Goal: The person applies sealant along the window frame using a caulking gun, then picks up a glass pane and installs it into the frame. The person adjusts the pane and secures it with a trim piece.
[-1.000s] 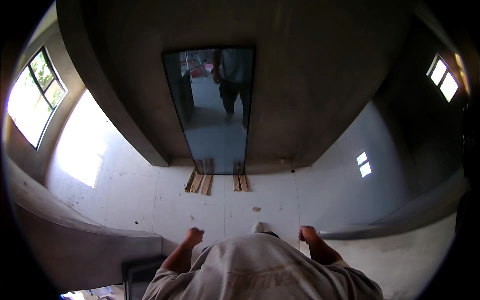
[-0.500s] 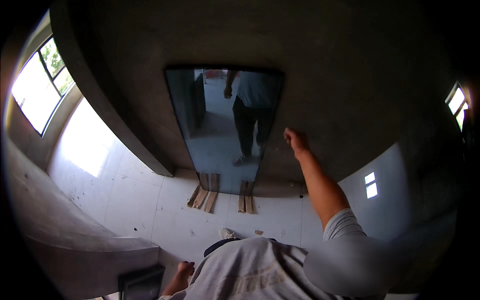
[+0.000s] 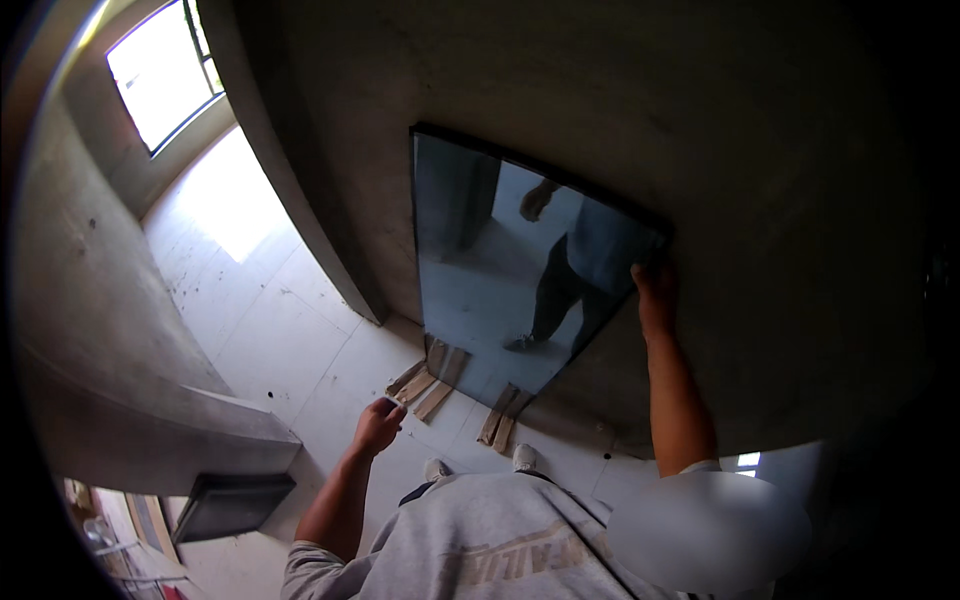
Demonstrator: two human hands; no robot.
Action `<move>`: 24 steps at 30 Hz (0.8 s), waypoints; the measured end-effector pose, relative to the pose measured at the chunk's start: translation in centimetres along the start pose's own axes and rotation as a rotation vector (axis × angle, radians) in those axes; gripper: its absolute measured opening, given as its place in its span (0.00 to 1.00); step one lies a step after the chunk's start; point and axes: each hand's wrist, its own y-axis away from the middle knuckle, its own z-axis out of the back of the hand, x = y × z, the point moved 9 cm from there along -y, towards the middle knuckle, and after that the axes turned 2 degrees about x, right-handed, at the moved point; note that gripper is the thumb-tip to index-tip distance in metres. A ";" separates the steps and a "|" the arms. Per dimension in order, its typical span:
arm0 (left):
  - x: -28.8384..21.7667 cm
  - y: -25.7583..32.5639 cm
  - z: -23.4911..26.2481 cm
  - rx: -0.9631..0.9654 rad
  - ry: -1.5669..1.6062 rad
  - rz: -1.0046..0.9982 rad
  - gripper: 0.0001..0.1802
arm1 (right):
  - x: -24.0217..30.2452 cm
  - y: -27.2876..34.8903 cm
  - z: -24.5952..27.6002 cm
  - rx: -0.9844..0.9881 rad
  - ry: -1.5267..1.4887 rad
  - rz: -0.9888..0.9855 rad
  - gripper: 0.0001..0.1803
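A large dark rectangular glass panel [image 3: 520,270] is leaning against the grey concrete wall [image 3: 760,150], its bottom edge resting on short wooden blocks [image 3: 440,385] on the pale tiled floor [image 3: 270,320]. The right hand [image 3: 655,295] is gripping the panel's upper right edge with fingers curled around it, and that hold seems worth keeping firm so the sheet stays against the wall. The left hand [image 3: 378,425] is hanging low near the blocks, fingers closed on something small and pale.
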 end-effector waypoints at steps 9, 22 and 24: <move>-34.0 4.9 -5.6 -0.207 0.102 -0.540 0.20 | 4.6 2.4 -0.9 0.373 -0.051 0.257 0.28; -40.6 9.2 -1.9 -0.418 0.281 -0.329 0.67 | 14.6 12.4 -7.7 0.782 -0.430 0.676 0.42; -41.9 10.4 0.0 -0.484 0.292 -0.333 0.68 | 16.8 13.5 -9.2 0.878 -0.402 0.685 0.47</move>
